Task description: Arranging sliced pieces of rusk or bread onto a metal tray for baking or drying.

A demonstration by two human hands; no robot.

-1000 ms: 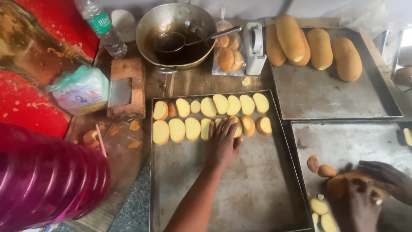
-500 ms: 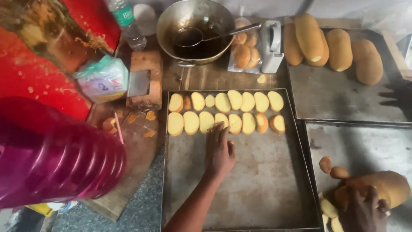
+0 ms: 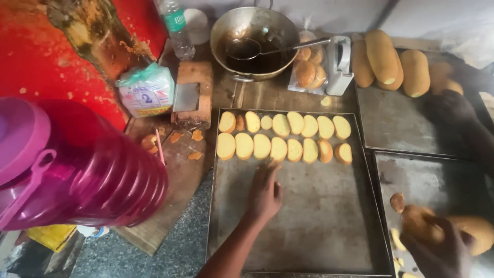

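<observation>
While two rows of pale oval bread slices [image 3: 284,138] line the far end of the dull metal tray [image 3: 329,226], left hand [image 3: 265,193] lies flat just below them, fingers spread, empty; earlier it touched the rows. Right hand [image 3: 437,247] grips a bread loaf [image 3: 476,231].

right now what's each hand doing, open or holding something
Left hand: open, flat on the baking tray, holding nothing.
Right hand: closed on a bread loaf.
</observation>
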